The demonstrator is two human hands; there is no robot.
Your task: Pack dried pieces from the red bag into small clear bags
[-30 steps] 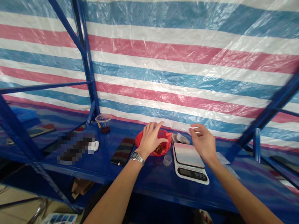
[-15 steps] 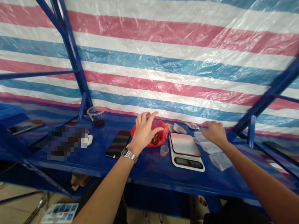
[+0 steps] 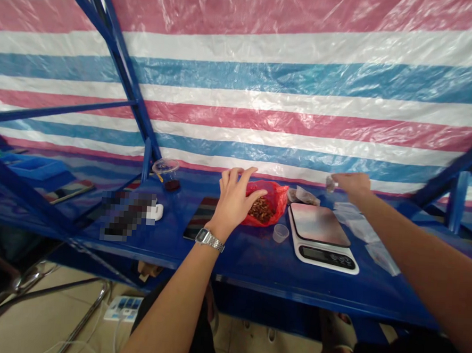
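My left hand (image 3: 235, 199), a metal watch on its wrist, hovers at the left side of a red plastic bag (image 3: 279, 204). Its thumb and fingers are spread, with nothing in them. Small brown pieces (image 3: 261, 210) fill the open bag; their kind is unclear. My right hand (image 3: 353, 185) is raised behind the digital scale (image 3: 319, 224), its fingers pinching a small clear plastic bag (image 3: 330, 183) with something inside. Two more small filled bags (image 3: 307, 196) lie behind the scale. A small clear plastic cup (image 3: 280, 233) stands between red bag and scale.
Flat clear bags (image 3: 363, 227) lie right of the scale. A dark tablet-like device (image 3: 200, 217) is left of the red bag. Farther left are a white earbud case (image 3: 157, 212) and a lidded cup of dark liquid (image 3: 172, 184). Blue metal posts (image 3: 125, 68) frame the table.
My right hand has picked up the small bag behind the scale and lifted it. My left hand stays spread beside the red bag. The view has tilted down and shifted left.
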